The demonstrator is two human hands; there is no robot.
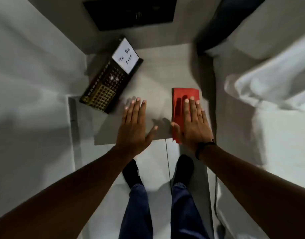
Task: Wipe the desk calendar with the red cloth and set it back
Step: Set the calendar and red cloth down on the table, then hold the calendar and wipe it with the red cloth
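Note:
The desk calendar (108, 79) is dark with gold grids and a white "To Do List" card. It lies slanted at the back left of a small grey table (156, 80). A folded red cloth (180, 99) lies on the table's right side. My right hand (193, 123) rests flat on top of the cloth, fingers spread. My left hand (136, 125) is flat on the bare tabletop just right of the calendar's near corner, not touching it.
A bed with white sheets (272, 94) runs along the right of the table. A white wall is on the left. A dark panel (131, 11) hangs behind the table. My feet stand on the pale floor below the table's front edge.

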